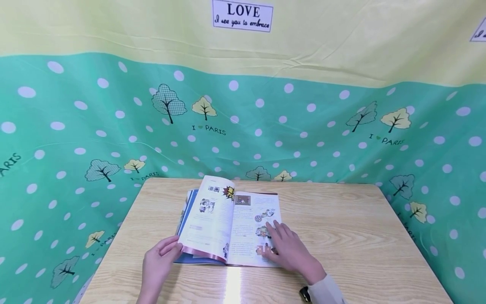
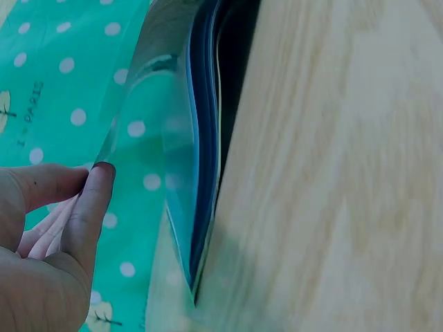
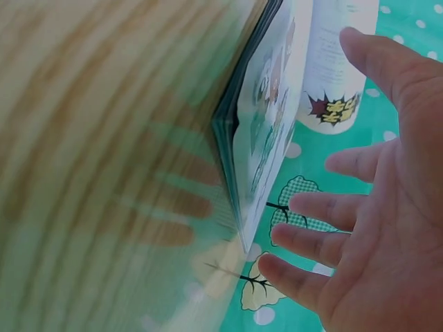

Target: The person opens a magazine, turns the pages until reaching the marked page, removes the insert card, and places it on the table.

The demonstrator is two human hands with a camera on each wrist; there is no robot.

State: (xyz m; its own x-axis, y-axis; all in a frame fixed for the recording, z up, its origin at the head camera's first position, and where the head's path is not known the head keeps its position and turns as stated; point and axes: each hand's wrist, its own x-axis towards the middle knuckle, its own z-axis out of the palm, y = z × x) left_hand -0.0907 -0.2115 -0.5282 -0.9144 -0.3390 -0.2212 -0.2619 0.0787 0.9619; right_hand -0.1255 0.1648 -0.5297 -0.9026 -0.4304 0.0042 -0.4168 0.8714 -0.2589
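Note:
An illustrated magazine (image 1: 248, 236) lies spread on the table, printed with text and small cartoons. Its left page (image 1: 209, 219) is lifted and curves up off the pages beneath. My left hand (image 1: 160, 257) pinches the lower left corner of that page between thumb and fingers; the left wrist view shows the pinch (image 2: 66, 221) at the edge of the raised page (image 2: 149, 90). Over the lower part of the right page, my right hand (image 1: 290, 249) has its fingers spread. In the right wrist view those fingers (image 3: 308, 207) are extended beside the magazine (image 3: 266, 117), gripping nothing.
The magazine sits on a wood-grain table (image 1: 341, 228) with a glossy surface. Behind and on both sides hangs a green and yellow cloth (image 1: 265, 139) with white dots and trees. A dark wristband (image 1: 305, 294) shows by the right sleeve (image 1: 325, 291).

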